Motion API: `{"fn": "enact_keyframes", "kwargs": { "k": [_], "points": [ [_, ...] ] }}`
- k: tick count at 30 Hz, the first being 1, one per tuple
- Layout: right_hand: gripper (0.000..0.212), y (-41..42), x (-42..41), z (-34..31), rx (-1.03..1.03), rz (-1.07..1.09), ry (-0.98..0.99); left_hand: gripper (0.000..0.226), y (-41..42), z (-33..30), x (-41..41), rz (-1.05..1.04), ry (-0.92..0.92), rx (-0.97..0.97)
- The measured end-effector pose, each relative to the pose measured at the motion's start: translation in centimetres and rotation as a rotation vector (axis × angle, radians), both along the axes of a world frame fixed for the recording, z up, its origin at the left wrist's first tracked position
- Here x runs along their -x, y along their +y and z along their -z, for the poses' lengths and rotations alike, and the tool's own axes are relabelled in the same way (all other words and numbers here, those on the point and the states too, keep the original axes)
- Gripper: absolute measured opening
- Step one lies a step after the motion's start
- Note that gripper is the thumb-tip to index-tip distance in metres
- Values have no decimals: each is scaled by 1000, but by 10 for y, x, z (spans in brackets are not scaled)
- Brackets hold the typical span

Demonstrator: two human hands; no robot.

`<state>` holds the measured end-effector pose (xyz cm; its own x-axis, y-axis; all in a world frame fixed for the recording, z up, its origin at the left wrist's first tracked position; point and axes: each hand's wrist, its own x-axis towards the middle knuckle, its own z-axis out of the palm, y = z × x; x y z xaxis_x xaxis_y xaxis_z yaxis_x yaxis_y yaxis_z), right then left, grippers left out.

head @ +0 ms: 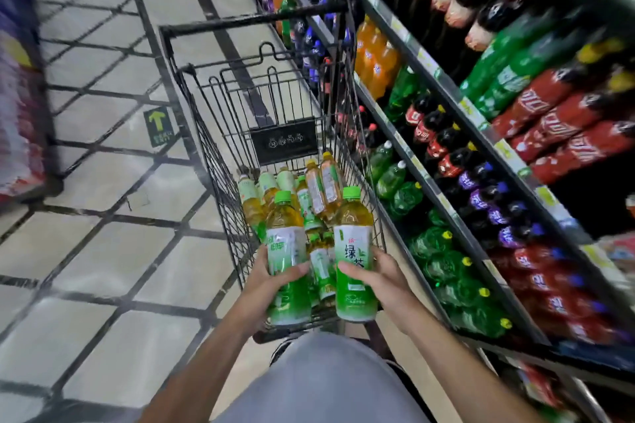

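The left hand (271, 285) is wrapped round the lower half of the left bottle (287, 251), thumb across the label; the right hand (385, 280) clasps the right bottle (354, 244) the same way, fingers curled behind it and thumb in front. Both green-tea bottles are gripped low and side by side, probably so each can be carried on its own. They hang over the near end of the cart (247, 18), at its 6 o'clock. Each bottle's long axis runs from 6 to 12 o'clock, green cap at 12, base toward the person, and the right one tips slightly toward 1 o'clock. Beneath them, toward 12 o'clock, loose bottles (319, 189) of the same tea lie jumbled in the basket, so I judge these two are being taken from or added to that heap; which, I cannot tell. At 3 o'clock runs a shelf (429, 69) of soda bottles (549, 103). At 10 o'clock there is an arrow sticker (158, 125) on the floor.
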<state>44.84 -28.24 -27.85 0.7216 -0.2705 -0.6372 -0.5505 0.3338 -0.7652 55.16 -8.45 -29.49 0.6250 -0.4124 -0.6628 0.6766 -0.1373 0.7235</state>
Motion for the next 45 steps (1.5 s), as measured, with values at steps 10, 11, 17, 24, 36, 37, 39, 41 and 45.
{"fn": "enact_keyframes", "kwargs": {
  "k": [10, 11, 17, 24, 36, 37, 39, 41, 45],
  "points": [
    [29, 6, 161, -66, 117, 210, -170, 39, 3, -68, 129, 73, -124, 17],
    [24, 8, 180, -71, 117, 245, -179, 39, 4, -72, 142, 98, -127, 30],
    [22, 13, 283, -96, 173, 449, -198, 90, -13, -97, 210, 274, 2, 137],
    [28, 34, 379, -121, 305, 741, -145, 62, -46, -136, 283, 535, -115, 237],
    [39, 99, 513, -211, 531, 1075, -123, 70, -87, -209, 379, 918, -156, 472],
    [35, 103, 527, -221, 557, 1101, -139, 81, -90, -218, 392, 956, -184, 493],
    [33, 106, 558, -242, 612, 1140, -154, 99, -97, -239, 422, 1010, -270, 531],
    [44, 107, 590, -266, 666, 1157, -184, 100, -102, -267, 455, 1048, -363, 579],
    [39, 102, 663, -310, 772, 1150, -247, 75, -118, -322, 525, 1032, -509, 714]
  ]
}}
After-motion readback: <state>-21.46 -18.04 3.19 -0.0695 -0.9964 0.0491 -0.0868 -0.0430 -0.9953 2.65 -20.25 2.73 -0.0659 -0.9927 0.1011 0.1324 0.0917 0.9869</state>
